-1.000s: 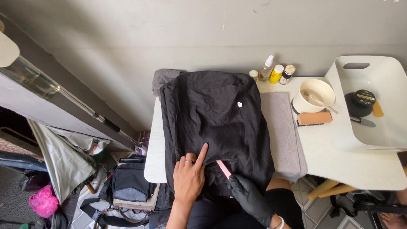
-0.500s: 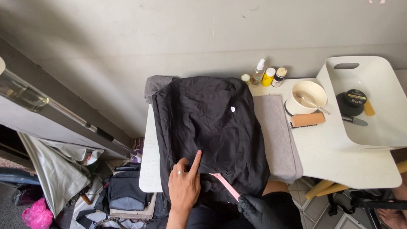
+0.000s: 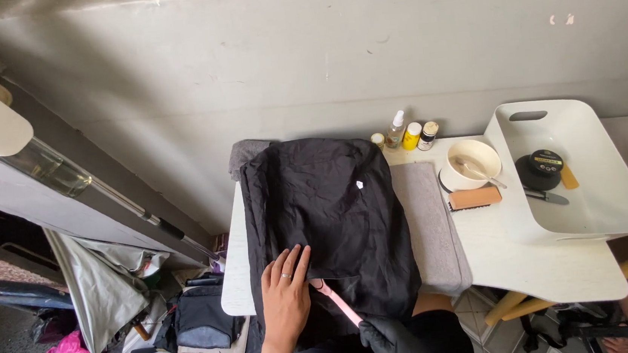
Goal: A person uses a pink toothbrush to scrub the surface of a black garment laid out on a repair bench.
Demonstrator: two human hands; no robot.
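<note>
The left hand [image 3: 287, 301] lies flat, fingers spread, on the soft black garment [image 3: 329, 220], which looks light and limp, while the gloved right hand [image 3: 398, 343] grips a stiff pink tool [image 3: 336, 303]

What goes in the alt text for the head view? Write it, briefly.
A bare left hand presses flat on a black garment spread over a white table, while a black-gloved right hand holds a pink tool against the fabric. A white tray, bowl and small bottles sit to the right.
</note>
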